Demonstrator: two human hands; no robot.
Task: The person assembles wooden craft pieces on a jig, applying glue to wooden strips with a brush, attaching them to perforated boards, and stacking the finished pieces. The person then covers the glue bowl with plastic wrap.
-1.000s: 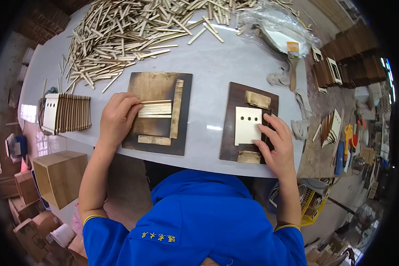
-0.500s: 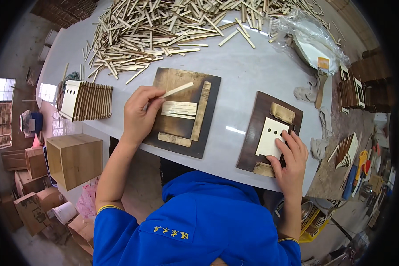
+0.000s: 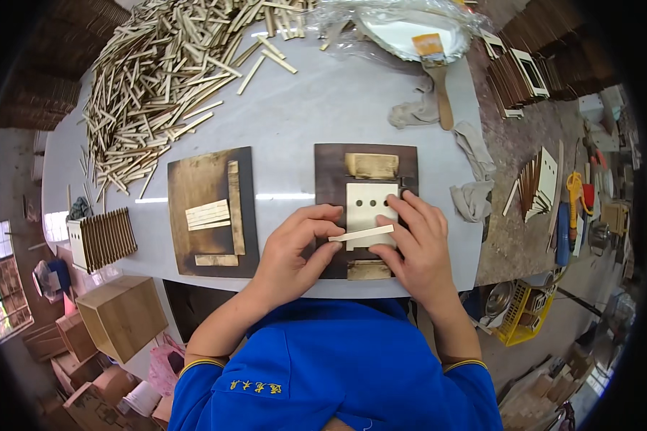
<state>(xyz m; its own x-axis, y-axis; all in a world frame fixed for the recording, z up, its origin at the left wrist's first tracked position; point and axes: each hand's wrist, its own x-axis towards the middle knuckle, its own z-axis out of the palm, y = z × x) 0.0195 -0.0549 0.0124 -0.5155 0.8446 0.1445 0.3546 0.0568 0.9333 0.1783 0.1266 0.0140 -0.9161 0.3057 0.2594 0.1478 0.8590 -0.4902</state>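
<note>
My left hand (image 3: 302, 244) pinches one end of a thin pale wooden strip (image 3: 366, 233), which crosses over a cream rectangular panel (image 3: 370, 192) with three dark holes. That panel lies on a dark wooden board (image 3: 331, 169), between two stained wooden blocks fixed to it. My right hand (image 3: 420, 244) rests at the panel's right side, fingers spread along its edge and the thumb at its lower corner; the strip's far end reaches close to these fingers. On the left, a second board (image 3: 187, 183) with raised blocks carries several strips (image 3: 208, 215) laid side by side.
A big heap of loose strips (image 3: 151, 79) covers the table's far left. A stack of slatted panels (image 3: 108, 237) stands at the left edge. Far right are a brush (image 3: 438, 79), a plastic-wrapped white dish (image 3: 402, 32) and rags (image 3: 473, 201). A wooden box (image 3: 122, 316) sits lower left.
My left hand has carried the strip from the left board across to the panel on the right board. My right hand stays at the panel. The whole view has turned toward the right.
</note>
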